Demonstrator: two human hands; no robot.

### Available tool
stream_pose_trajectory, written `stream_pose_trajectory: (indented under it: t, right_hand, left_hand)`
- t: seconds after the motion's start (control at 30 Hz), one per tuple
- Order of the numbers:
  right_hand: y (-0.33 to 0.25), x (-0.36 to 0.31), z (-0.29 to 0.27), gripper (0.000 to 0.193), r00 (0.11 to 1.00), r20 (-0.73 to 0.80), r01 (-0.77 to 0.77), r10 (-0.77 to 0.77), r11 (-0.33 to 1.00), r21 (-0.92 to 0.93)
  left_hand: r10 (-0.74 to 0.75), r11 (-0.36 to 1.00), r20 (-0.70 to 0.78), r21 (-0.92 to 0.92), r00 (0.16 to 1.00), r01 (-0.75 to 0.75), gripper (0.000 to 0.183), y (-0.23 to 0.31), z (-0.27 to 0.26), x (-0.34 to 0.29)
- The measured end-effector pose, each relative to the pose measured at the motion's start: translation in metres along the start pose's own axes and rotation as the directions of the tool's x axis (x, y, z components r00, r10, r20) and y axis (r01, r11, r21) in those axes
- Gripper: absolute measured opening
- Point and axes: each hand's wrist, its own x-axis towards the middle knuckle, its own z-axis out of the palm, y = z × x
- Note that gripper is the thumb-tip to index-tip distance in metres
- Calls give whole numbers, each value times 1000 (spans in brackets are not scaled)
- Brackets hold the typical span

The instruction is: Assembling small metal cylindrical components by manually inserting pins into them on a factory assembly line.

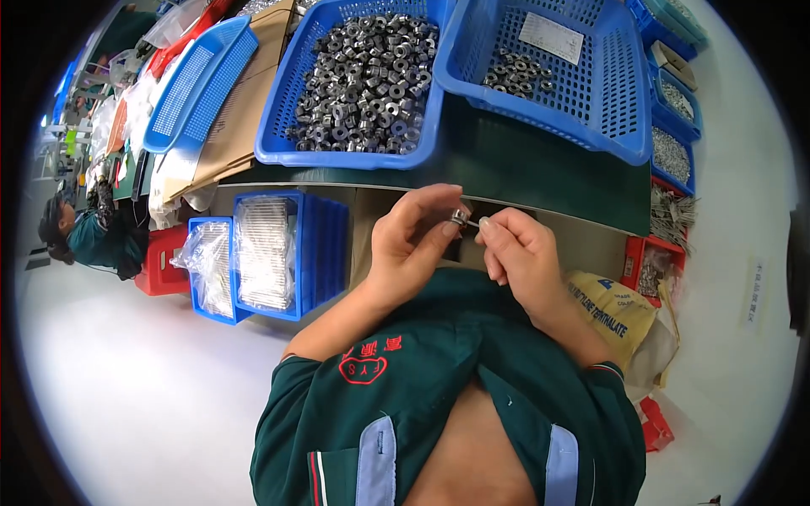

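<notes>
One small metal part [460, 217] sat near the head view's middle, toward 2 o'clock, pinched by fingers of the left hand [398, 244]. Fingers of the right hand [523, 253] pinched a thin pin [474, 223] just beside it. From them, on the bench [506, 164], a full blue basket [346, 159] stood at 11 o'clock, a second basket [548, 127] at 1.

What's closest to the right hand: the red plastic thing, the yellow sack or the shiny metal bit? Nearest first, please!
In the head view, from the right hand:
1. Shiny metal bit: just left, in the left hand's fingertips.
2. Yellow sack: lower right.
3. Red plastic thing: far left, beside another person.
</notes>
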Motion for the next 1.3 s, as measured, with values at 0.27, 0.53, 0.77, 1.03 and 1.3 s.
stream_pose_trajectory:
  t: [0.27,0.53,0.77,1.03,1.3]
  right_hand:
    - [9,-4,-14,31,857,415,-480,305,763,432]
    - [20,-9,-4,8,772,114,557,-626,579,-595]
    - [10,-12,-10,12,668,190,647,-720,435,-626]
    - [-4,-6,-10,11,774,186,589,-605,581,-561]
    - [-10,-7,-12,10,716,357,627,-599,328,-707]
  left_hand:
    - [142,953,101,256,985,-163,39,2,-5,-6]
    - [28,980,77,193,997,-42,41,1,-2,-11]
    - [-85,994,48,66,995,82,46,7,-8,-12]
    - [144,886,225,405,964,-227,53,8,-10,-10]
    - [144,760,333,566,932,-320,56,15,-13,-6]
